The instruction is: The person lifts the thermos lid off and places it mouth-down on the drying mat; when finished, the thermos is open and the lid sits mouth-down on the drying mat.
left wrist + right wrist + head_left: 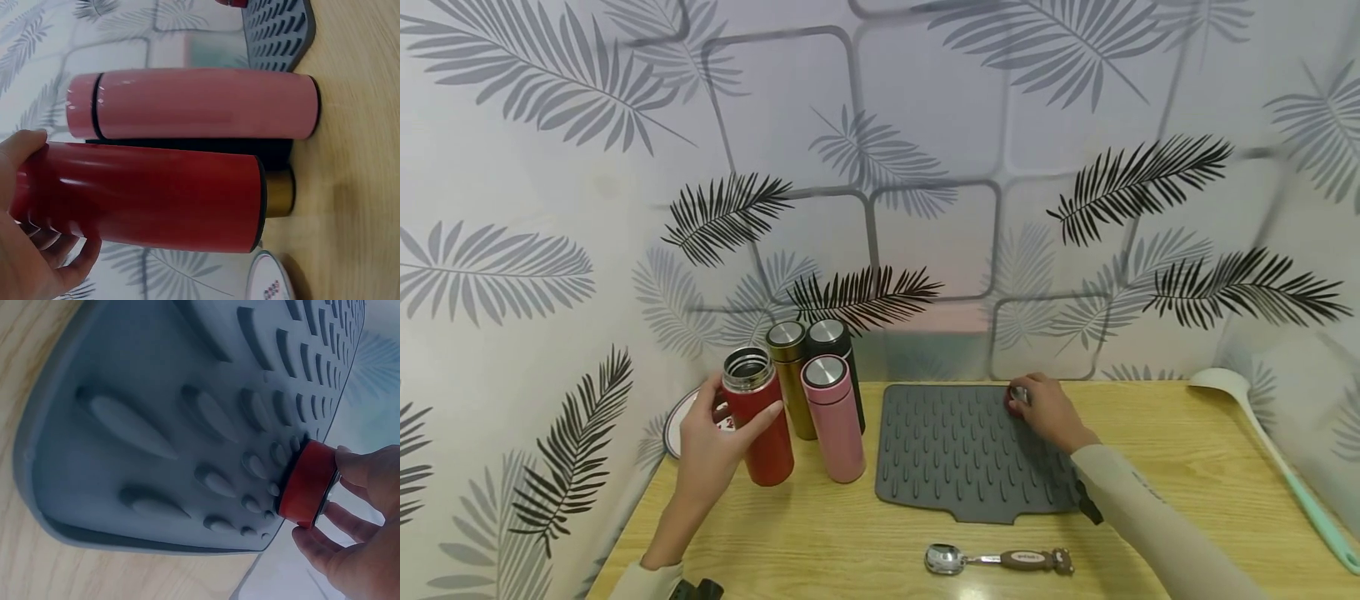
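Observation:
My left hand (718, 442) grips a red thermos bottle (763, 437) around its upper body. The bottle is upright with its steel mouth uncovered, and in the left wrist view its base appears raised off the table. My right hand (1051, 408) pinches a red lid (309, 484) between thumb and fingers. That lid sits on the far right corner of a grey ridged drying mat (955, 454). Beside the red bottle stand a pink thermos (837, 429), a gold thermos (793, 383) and a black thermos (852, 367), all with lids on.
A spoon (1000, 559) with a brown bear-tipped handle lies in front of the mat. Along the right side rests a long ladle (1262, 425) with a green handle end. A white patterned dish (676, 425) is partly hidden behind my left hand. Leaf-printed cloth (925, 250) borders the wooden table.

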